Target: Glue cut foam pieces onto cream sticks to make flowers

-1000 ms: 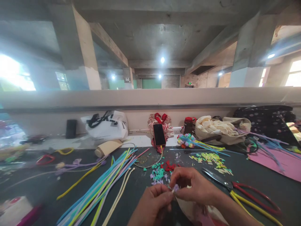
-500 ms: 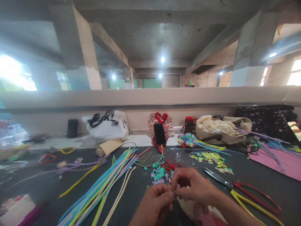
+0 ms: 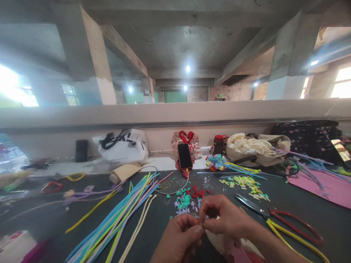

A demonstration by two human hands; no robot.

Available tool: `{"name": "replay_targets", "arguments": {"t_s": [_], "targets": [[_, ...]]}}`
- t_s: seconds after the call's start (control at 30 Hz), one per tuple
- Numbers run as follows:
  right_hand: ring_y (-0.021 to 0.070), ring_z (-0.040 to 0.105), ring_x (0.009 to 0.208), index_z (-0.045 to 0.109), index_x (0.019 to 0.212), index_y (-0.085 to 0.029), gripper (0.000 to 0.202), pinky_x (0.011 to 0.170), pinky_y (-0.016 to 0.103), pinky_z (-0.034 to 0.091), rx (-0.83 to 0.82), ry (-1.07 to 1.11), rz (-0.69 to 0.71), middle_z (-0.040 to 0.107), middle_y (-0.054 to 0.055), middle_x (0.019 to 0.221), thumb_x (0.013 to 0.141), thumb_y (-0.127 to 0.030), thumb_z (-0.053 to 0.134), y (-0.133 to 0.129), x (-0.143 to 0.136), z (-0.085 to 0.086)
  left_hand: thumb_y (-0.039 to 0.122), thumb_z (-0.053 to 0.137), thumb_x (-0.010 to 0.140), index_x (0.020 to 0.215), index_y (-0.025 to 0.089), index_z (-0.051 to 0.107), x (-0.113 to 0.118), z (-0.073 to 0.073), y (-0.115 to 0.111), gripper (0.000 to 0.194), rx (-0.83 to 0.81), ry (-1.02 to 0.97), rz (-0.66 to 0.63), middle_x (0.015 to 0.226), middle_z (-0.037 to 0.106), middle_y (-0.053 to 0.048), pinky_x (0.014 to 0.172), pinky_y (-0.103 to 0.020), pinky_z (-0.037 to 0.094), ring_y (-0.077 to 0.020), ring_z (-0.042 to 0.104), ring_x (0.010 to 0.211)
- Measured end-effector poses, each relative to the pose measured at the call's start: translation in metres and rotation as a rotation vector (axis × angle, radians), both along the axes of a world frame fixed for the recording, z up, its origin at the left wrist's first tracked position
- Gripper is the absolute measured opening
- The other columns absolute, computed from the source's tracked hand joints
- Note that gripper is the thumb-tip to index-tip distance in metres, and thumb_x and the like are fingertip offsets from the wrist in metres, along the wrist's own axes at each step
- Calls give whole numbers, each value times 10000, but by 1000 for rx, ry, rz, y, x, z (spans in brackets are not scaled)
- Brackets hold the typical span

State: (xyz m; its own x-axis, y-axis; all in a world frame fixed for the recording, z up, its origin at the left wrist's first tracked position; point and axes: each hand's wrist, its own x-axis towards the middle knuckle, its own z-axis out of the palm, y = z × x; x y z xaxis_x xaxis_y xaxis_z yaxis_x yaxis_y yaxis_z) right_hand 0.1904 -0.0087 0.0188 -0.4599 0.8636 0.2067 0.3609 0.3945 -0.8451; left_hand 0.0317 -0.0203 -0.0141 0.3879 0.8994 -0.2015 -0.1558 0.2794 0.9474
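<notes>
My left hand (image 3: 182, 235) and my right hand (image 3: 223, 215) meet fingertip to fingertip at the front of the table. Both are closed in a pinch, and whatever sits between the fingers is too small or hidden to name. Just beyond them lie small teal pieces (image 3: 183, 200), lilac pieces (image 3: 182, 211) and red pieces (image 3: 197, 192). To the left of my left hand, long fuzzy stems (image 3: 117, 215) in blue, green and lilac are heaped, with cream stems (image 3: 138, 226) beside them. Scissors (image 3: 265, 212) with red and yellow handles lie open to the right of my right hand.
A phone (image 3: 185, 155) on a cable leans against a patterned bag (image 3: 196, 142). Behind are a white bag (image 3: 123, 149), a bottle (image 3: 218, 145) and a cream cloth bag (image 3: 246, 146). Yellow-green cut pieces (image 3: 244, 184) and a pink sheet (image 3: 320, 186) lie at right.
The whole view has shifted slightly, so the table things appear a little further left. My hands keep nearly the same pinched pose, fingertips together.
</notes>
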Motion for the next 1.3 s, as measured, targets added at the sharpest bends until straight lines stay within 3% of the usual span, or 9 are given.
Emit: {"name": "replay_targets", "arguments": {"t_s": [0.1, 0.27, 0.4, 0.57, 0.8, 0.93, 1.03, 1.3], "targets": [[72, 454, 533, 662, 773, -162, 211, 479, 161, 336, 14, -36, 15, 562, -38, 609, 591, -86, 586, -2, 1, 3, 448, 710, 497, 612, 167, 483, -2, 4, -2, 379, -9, 63, -4, 417, 502, 64, 337, -164, 182, -31, 338, 299], [105, 518, 656, 597, 1035, -211, 420, 559, 186, 385, -165, 134, 168, 622, -4, 821, 619, -195, 652, 2, 10, 0, 476, 688, 520, 627, 166, 485, -7, 6, 2, 386, -57, 60, 17, 434, 515, 52, 323, -144, 194, -34, 378, 313], [91, 506, 587, 624, 948, -168, 325, 486, 171, 372, -221, 275, 160, 605, -5, 721, 634, -248, 646, 9, 15, -1, 493, 704, 484, 609, 159, 488, -10, 2, 10, 417, -91, -23, 18, 473, 527, 42, 317, -144, 227, -36, 394, 330], [67, 491, 414, 599, 687, -130, 199, 342, 147, 298, -193, 428, -100, 576, -18, 566, 637, -319, 637, 17, 12, 1, 469, 710, 503, 612, 141, 525, -14, 0, 11, 392, -103, -92, 10, 505, 512, 35, 327, -139, 260, -34, 401, 367], [57, 460, 335, 562, 572, -126, 264, 318, 148, 258, -212, 377, -162, 524, -41, 432, 661, -368, 617, 19, 11, -6, 514, 684, 521, 650, 143, 551, -16, -1, 11, 415, -125, -55, 23, 477, 512, 37, 348, -144, 259, -36, 401, 360], [75, 509, 460, 628, 717, -127, 188, 408, 162, 337, -243, 365, -23, 578, -22, 548, 633, -293, 657, 13, 8, -3, 554, 667, 510, 647, 146, 552, -15, -5, 15, 446, -91, -38, -28, 447, 511, 41, 362, -158, 257, -45, 399, 344], [84, 519, 601, 627, 871, -158, 312, 545, 181, 384, -233, 387, 84, 600, -19, 703, 569, -170, 707, 8, 4, -3, 548, 679, 500, 623, 135, 545, -14, -7, 16, 451, -91, -53, -76, 427, 510, 33, 375, -160, 251, -42, 402, 341], [66, 488, 570, 609, 813, -150, 257, 523, 164, 372, -201, 365, 114, 566, -44, 651, 575, -96, 690, 0, -2, -1, 519, 677, 526, 572, 139, 530, -13, -8, 14, 410, -78, -39, -167, 388, 499, 40, 389, -157, 238, -37, 399, 339]]}}
